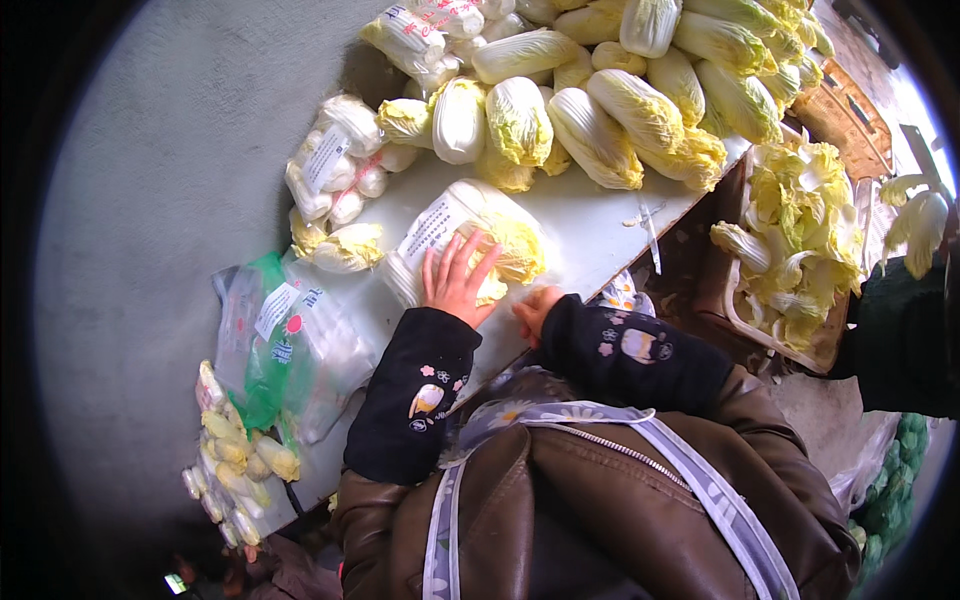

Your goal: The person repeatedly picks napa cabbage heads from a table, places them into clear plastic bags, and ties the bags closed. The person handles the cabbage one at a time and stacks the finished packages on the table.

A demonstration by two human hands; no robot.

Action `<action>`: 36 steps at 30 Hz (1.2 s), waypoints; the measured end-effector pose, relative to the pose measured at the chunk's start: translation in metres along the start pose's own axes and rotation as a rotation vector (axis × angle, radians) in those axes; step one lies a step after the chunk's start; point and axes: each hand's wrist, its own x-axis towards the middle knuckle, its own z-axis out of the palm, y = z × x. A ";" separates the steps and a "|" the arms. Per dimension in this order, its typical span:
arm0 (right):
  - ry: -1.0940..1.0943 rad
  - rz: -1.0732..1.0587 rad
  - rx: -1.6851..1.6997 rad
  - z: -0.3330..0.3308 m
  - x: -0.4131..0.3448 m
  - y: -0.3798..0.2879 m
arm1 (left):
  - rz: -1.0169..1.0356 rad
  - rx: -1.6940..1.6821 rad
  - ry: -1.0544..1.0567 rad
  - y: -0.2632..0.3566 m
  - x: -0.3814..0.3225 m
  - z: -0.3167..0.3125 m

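Note:
A clear plastic bag [429,236] with a printed white label lies on the table in front of me. Inside it are napa cabbages [517,244], their yellow leafy ends towards my right. My left hand [459,277] rests on top of the bag, fingers spread. Close by, my right hand [536,311] is closed on the gathered plastic at the bag's near right end; its fingertips are partly hidden. A knife [649,232] lies at the table's edge, its blade sticking out past it.
Loose napa cabbages [615,127] are heaped at the back, beside filled bags [341,161]. Stacked plastic bags [289,337] and small cabbages [232,457] lie left. A crate of trimmed leaves [799,247] stands right of the table [592,217]. Another person's sleeve [907,337] reaches in there.

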 end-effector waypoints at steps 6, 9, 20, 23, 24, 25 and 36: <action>-0.258 -0.159 -0.761 -0.097 -0.047 0.043 | -0.002 -0.014 -0.011 -0.003 0.000 0.000; -0.116 -0.008 -0.853 -0.164 -0.091 0.085 | -0.011 -0.023 -0.005 -0.001 0.000 -0.004; 0.116 0.369 -1.050 -0.152 -0.143 0.122 | -0.129 -0.043 0.235 0.020 0.018 -0.006; 0.383 -0.154 -0.894 -0.132 -0.105 0.095 | -0.103 -0.017 0.362 0.017 0.023 -0.010; 0.403 -0.520 -0.744 -0.121 -0.095 0.086 | -0.111 -0.030 0.361 0.016 0.023 -0.012; 0.434 -0.826 -0.623 -0.105 -0.084 0.075 | -0.110 -0.052 0.356 0.015 0.023 -0.013; 0.471 -1.303 -0.696 0.054 0.055 0.002 | 0.034 -0.156 0.439 0.003 0.013 -0.015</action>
